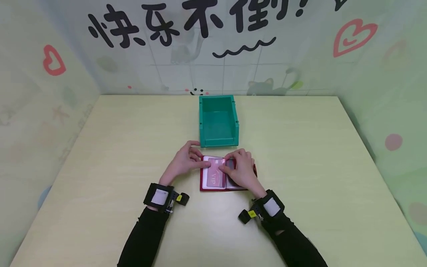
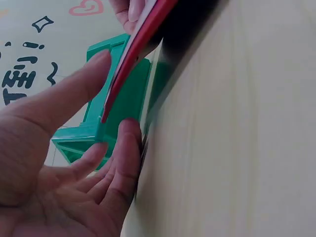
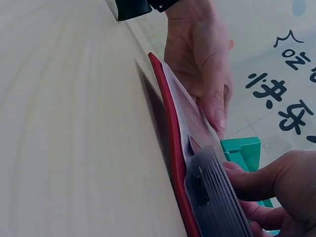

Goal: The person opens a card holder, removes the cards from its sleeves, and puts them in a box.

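A card holder [image 1: 205, 181] with a red cover lies spread open on the table, its clear sleeve pages [image 3: 217, 197] stacked on the right side. On the left page sits a pink card [image 1: 215, 178] marked VIP. My left hand [image 1: 184, 158] is at the upper left corner of the holder, with its straight thumb [image 2: 94, 74] on the page beside the card and its other fingers near the tabletop. My right hand [image 1: 243, 168] pinches the card at its upper right edge between thumb and forefinger and covers much of the right page.
A green open-fronted bin [image 1: 219, 142] stands just beyond the card holder, close to both hands. Printed wall panels [image 1: 133, 78] rise behind the pale wooden table [image 1: 116, 148] and along its sides. Each wrist wears a black camera band [image 1: 159, 196].
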The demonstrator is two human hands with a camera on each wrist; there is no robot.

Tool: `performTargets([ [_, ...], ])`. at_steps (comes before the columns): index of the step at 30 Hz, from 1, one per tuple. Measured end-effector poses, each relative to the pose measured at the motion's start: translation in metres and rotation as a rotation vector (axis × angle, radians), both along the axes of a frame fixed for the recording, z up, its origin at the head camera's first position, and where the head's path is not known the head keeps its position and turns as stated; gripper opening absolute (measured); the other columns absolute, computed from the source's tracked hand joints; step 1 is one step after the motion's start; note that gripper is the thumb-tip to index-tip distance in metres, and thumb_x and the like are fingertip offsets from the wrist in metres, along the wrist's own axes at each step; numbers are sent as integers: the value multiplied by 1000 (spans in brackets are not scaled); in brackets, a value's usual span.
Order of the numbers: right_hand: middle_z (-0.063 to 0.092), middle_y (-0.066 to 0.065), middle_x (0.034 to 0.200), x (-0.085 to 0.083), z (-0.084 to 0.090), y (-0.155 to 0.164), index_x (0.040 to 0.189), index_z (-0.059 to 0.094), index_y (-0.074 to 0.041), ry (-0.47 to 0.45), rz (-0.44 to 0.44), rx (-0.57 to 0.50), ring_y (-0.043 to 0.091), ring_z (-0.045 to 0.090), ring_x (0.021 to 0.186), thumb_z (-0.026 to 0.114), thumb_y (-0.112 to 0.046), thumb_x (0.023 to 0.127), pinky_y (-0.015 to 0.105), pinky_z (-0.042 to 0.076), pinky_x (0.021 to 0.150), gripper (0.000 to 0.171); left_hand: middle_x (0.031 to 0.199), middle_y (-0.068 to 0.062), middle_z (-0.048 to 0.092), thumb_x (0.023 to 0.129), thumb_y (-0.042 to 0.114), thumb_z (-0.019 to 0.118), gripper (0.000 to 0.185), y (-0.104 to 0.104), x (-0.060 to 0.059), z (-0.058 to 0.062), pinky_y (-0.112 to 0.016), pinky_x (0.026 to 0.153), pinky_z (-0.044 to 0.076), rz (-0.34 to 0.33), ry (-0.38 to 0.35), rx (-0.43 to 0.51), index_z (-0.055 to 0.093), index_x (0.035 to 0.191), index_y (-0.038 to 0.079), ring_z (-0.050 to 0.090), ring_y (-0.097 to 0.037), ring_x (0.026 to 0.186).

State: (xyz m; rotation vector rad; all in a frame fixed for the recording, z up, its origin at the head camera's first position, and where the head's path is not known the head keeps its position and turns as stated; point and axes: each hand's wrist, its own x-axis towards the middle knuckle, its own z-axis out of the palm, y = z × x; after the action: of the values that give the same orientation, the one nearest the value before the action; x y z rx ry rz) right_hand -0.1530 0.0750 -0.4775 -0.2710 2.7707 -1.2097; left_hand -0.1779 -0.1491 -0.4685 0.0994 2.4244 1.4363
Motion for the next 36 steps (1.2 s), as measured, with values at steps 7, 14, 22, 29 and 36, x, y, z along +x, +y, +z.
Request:
performTargets([
  [7, 50, 18, 116, -8, 2, 4, 103, 70, -6, -18, 28, -13, 35, 39, 115, 72, -15, 92, 50, 30, 95, 14, 83, -10, 71, 84, 18, 82, 79, 4, 6, 5, -25, 73, 48, -51, -105, -51, 35, 146, 4, 62, -16, 73],
  [14, 51, 16, 118, -13, 4, 4, 97, 72, -7, -79, 25, -14, 33, 39, 117, 77, -26, 88, 51, 34, 96, 21, 81, -11, 71, 85, 12, 81, 69, 5, 8, 4, -25, 67, 48, 0, -152, -49, 39, 138, 6, 61, -17, 68],
  [22, 52, 15, 116, -15, 7, 3, 91, 73, -9, -101, -8, 40, 32, 40, 115, 82, -40, 82, 47, 36, 92, 33, 78, -8, 67, 86, 9, 79, 66, 6, 6, 4, -24, 67, 47, -9, -165, -25, 39, 138, 6, 59, -16, 66],
  [29, 52, 16, 117, -17, 4, 5, 85, 74, -8, -103, -37, -6, 33, 39, 118, 81, -35, 84, 50, 37, 93, 28, 80, -8, 68, 86, 10, 79, 66, 5, 6, 1, -24, 69, 46, -25, -157, 14, 39, 139, 7, 60, -16, 67],
  [36, 53, 17, 125, -21, 6, 7, 85, 76, -6, -164, -50, -51, 34, 38, 125, 79, -26, 87, 55, 37, 101, 20, 84, -11, 70, 86, 10, 79, 66, 5, 6, 2, -25, 71, 46, -20, -172, 11, 39, 138, 6, 61, -16, 69],
])
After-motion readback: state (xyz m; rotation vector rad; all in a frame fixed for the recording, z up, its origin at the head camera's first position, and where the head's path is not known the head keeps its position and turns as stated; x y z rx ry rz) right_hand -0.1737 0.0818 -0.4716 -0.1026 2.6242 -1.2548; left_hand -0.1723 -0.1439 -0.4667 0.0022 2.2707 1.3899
